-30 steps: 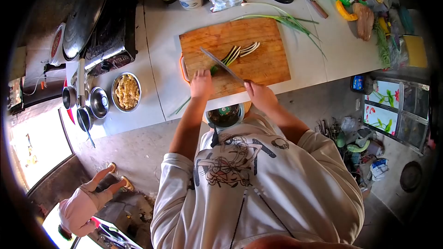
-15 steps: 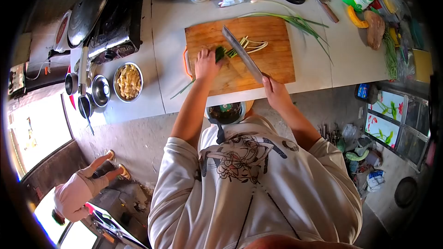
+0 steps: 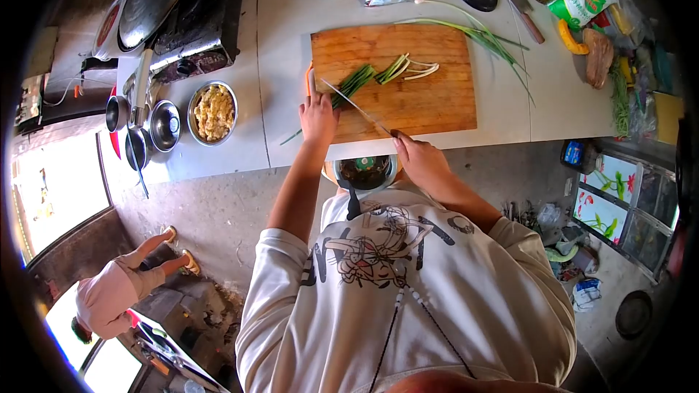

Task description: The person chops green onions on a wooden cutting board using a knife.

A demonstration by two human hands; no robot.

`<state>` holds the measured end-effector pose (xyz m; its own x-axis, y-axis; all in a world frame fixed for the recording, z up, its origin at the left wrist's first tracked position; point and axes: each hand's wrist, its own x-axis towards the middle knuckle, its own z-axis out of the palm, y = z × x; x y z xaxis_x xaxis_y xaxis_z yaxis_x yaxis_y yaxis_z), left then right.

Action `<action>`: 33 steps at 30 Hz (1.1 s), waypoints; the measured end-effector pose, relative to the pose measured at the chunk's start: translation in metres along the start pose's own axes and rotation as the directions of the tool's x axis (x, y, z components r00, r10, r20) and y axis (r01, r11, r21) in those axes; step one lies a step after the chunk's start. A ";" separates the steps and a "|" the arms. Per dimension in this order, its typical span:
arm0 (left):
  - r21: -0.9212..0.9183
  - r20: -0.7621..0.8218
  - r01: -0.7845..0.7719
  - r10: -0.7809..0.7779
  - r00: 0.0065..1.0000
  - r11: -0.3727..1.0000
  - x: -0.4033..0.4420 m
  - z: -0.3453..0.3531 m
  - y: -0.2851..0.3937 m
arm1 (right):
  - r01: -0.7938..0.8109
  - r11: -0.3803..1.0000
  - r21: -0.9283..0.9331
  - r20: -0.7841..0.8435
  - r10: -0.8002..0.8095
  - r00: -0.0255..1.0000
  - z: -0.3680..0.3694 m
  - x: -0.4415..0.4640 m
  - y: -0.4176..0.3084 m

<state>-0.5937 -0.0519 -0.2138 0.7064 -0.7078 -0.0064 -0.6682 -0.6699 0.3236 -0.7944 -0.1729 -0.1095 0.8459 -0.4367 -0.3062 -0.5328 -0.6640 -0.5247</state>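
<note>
Steadying the work from one side and cutting from the other, two bare hands share a wooden cutting board [image 3: 437, 105]. The left grip [image 3: 317, 118] lies palm down at the board's left edge, fingers curled over the leafy end of the green scallions [image 3: 355, 81]; it seems clenched on them, though the fingers hide the exact contact. This hold probably keeps the bundle from sliding; one leaf trails past the near side of the same grip. The right grip [image 3: 421, 160] is closed round the handle of a kitchen knife [image 3: 357, 108], whose blade slants forward and leftward across the greens, its tip beside the left fingers. Seen nearly edge-on, the blade appears to be held upright, as suits a downward stroke; whether it touches the leaves cannot be told. Directly beyond the right grip lie paler scallion stalks [image 3: 399, 68], set clear of the blade. The left arm reaches nearly straight; the right elbow bends outward, bringing the handle just over the near edge of the bench [image 3: 502, 94]. Whole scallions [image 3: 477, 32] and a cleaver [image 3: 514, 1] rest farther beyond the right grip, out of the knife's way.
</note>
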 end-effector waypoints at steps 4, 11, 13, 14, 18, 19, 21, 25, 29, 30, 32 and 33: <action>-0.102 -0.033 -0.016 0.013 0.999 0.995 0.004 0.012 -0.002 | -0.039 0.996 -0.085 0.003 0.040 0.999 0.013 0.002 -0.005; -0.093 -0.059 -0.043 0.037 0.998 0.995 0.007 0.019 0.001 | -0.003 0.995 -0.097 -0.073 -0.004 0.997 0.042 0.011 0.010; -0.062 -0.036 -0.021 0.019 0.999 0.998 0.005 0.014 0.002 | -0.018 0.993 -0.120 -0.033 0.014 0.999 0.042 0.012 0.012; -0.074 -0.022 -0.004 0.003 1.000 0.997 0.004 0.012 0.002 | -0.016 0.993 -0.117 -0.037 0.012 0.999 0.039 0.014 0.015; -0.122 0.017 -0.074 0.077 0.997 0.990 0.004 0.009 -0.007 | 0.069 0.997 0.025 -0.097 -0.066 0.993 0.025 0.024 0.022; -0.116 0.018 -0.075 0.078 0.997 0.990 0.004 0.011 -0.005 | 0.047 0.998 0.030 -0.086 -0.044 0.995 0.029 0.026 0.023; -0.075 0.011 -0.028 0.029 1.000 0.997 0.005 0.013 -0.001 | 0.030 0.999 0.026 -0.075 -0.028 0.997 0.031 0.028 0.016; -0.040 0.000 -0.054 0.054 0.999 0.998 0.001 0.016 0.001 | -0.005 1.000 0.007 -0.013 0.005 1.000 0.031 0.032 0.000; -0.069 -0.028 -0.017 0.015 0.999 0.997 -0.005 0.019 -0.011 | 0.029 1.000 0.007 -0.028 -0.029 0.999 0.028 0.030 0.007; -0.071 -0.034 0.063 -0.065 0.997 0.995 -0.007 0.013 -0.011 | 0.014 1.000 -0.003 0.008 -0.014 1.000 0.024 0.026 0.008; -0.064 0.028 0.195 -0.194 0.981 0.979 0.000 0.002 -0.015 | 0.004 1.000 -0.011 0.044 -0.003 0.999 0.024 0.020 0.019; -0.100 -0.052 0.178 -0.183 0.982 0.979 0.007 -0.003 -0.019 | 0.038 0.998 0.047 0.019 -0.039 0.999 0.027 0.016 0.032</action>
<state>-0.5756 -0.0436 -0.2172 0.8283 -0.5601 -0.0161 -0.5054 -0.7592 0.4102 -0.7967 -0.1844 -0.1527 0.8662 -0.3991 -0.3006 -0.4986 -0.6507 -0.5727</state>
